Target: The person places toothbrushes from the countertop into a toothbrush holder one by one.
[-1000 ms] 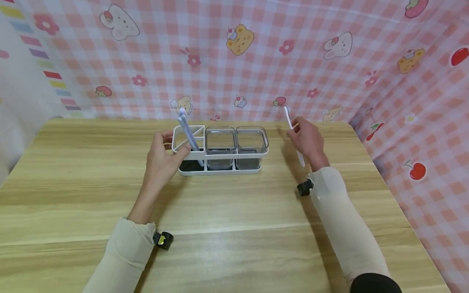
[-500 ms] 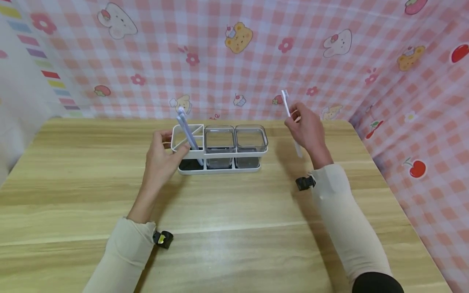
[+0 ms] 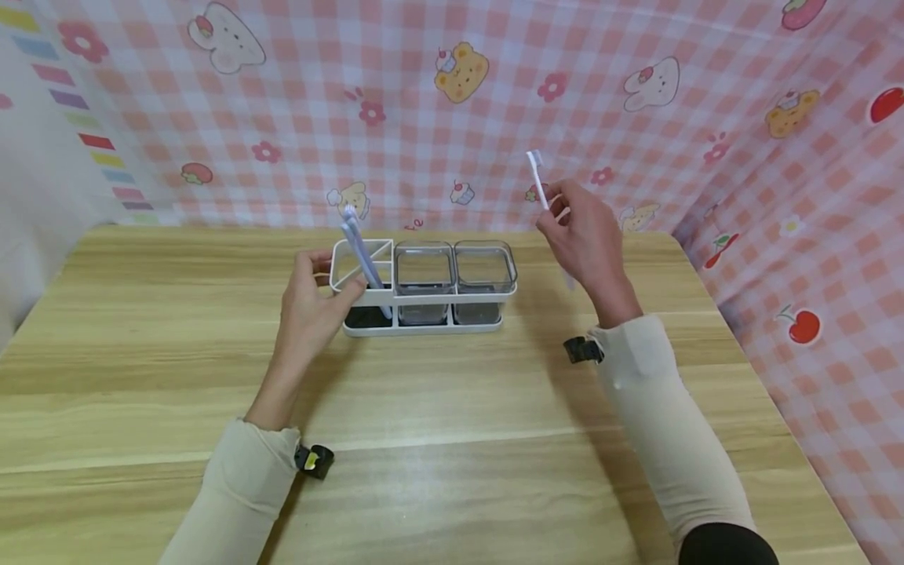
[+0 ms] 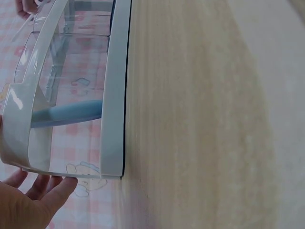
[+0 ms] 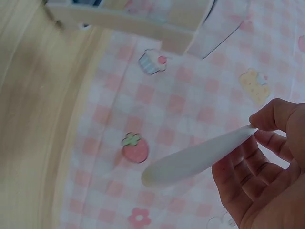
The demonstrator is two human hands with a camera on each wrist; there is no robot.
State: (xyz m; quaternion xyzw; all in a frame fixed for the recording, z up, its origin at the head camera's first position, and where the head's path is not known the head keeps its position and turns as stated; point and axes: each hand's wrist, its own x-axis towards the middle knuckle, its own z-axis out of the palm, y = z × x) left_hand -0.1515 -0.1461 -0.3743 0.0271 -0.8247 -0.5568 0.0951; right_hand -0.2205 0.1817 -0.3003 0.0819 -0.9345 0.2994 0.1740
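My left hand (image 3: 308,310) grips the left end of a white toothbrush holder (image 3: 452,300), thumb over the front rim and fingers behind. In its divided left compartment leans a blue toothbrush (image 3: 363,255); whether a second lies against it I cannot tell. Two clear cups (image 3: 425,268) fill the other places. To the right of the holder, my right hand (image 3: 586,235) pinches a white toothbrush (image 3: 538,182) in the air, bristles up. The right wrist view shows its broad handle end (image 5: 190,162) sticking out below the fingers, apart from the holder.
The holder stands on a wooden table (image 3: 438,439) near its back edge. Behind it hangs a pink checked cloth (image 3: 395,157) with cartoon prints, which also runs along the right side. Black wrist cameras (image 3: 314,461) sit on both sleeves.
The right hand has lifted the white toothbrush higher and moved it slightly left, its head now well above the table's back edge. The left hand and the holder have stayed put.
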